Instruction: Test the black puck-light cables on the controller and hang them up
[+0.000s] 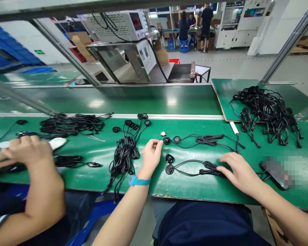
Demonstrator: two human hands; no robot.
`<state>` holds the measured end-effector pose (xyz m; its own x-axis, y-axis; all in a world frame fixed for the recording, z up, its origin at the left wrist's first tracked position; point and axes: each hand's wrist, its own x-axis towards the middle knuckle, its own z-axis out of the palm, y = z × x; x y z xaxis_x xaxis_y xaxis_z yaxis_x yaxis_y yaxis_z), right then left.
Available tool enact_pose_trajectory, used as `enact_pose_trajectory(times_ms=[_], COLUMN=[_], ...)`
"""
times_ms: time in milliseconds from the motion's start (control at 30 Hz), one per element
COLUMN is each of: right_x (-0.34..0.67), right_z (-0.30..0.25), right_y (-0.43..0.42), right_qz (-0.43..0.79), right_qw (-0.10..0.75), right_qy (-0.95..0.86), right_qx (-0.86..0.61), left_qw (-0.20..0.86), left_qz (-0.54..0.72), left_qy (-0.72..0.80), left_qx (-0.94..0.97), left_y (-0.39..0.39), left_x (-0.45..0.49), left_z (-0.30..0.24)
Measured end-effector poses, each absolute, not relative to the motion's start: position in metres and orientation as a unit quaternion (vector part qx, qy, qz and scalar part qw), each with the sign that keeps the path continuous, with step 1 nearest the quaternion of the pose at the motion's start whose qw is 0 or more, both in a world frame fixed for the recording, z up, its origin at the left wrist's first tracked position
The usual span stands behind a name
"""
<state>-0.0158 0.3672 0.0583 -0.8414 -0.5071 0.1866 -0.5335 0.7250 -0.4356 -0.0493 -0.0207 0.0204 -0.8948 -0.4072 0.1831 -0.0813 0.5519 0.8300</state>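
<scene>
My left hand point(152, 155), with a blue band at its wrist, has thumb and fingers pinched at a round black cable end point(166, 140). That end belongs to a bundled black cable point(209, 139) lying across the green table. My right hand point(236, 169) is open, palm down, fingers apart over the tail of a second bundled black cable point(207, 168). This nearer cable has two round black ends point(169, 168) at its left. Just beyond my left fingertips sits a small pale piece point(163, 133).
Cable bundles point(124, 153) lie left of my left hand, and a larger pile point(265, 109) rests on a green board at back right. A phone point(276, 174) lies right of my right hand. A co-worker's hand point(30, 150) is at far left, near more cables point(72, 123).
</scene>
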Motion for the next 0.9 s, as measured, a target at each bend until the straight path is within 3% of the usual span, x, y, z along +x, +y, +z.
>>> enact_pose_trajectory(times_ms=[300, 467, 567, 733, 900], right_x=[0.014, 0.019, 0.032, 0.036, 0.019], right_z=[0.039, 0.062, 0.07, 0.065, 0.058], right_y=[0.369, 0.365, 0.375, 0.383, 0.376], right_qz=[0.193, 0.237, 0.271, 0.261, 0.267], right_qw=[0.075, 0.109, 0.087, -0.019, 0.043], right_qy=[-0.935, -0.918, -0.909, -0.912, -0.915], right_qx=[0.287, 0.3, 0.305, 0.316, 0.298], left_qw=[-0.036, 0.062, 0.09, 0.045, 0.083], left_qz=[-0.39, -0.504, -0.523, -0.431, -0.346], left_qy=[-0.918, -0.855, -0.837, -0.897, -0.933], left_qx=[0.056, 0.104, 0.131, 0.084, 0.059], left_y=[-0.002, -0.003, -0.013, -0.021, -0.019], left_x=[-0.023, 0.004, 0.038, 0.065, 0.052], left_z=[0.036, 0.053, 0.05, 0.031, 0.027])
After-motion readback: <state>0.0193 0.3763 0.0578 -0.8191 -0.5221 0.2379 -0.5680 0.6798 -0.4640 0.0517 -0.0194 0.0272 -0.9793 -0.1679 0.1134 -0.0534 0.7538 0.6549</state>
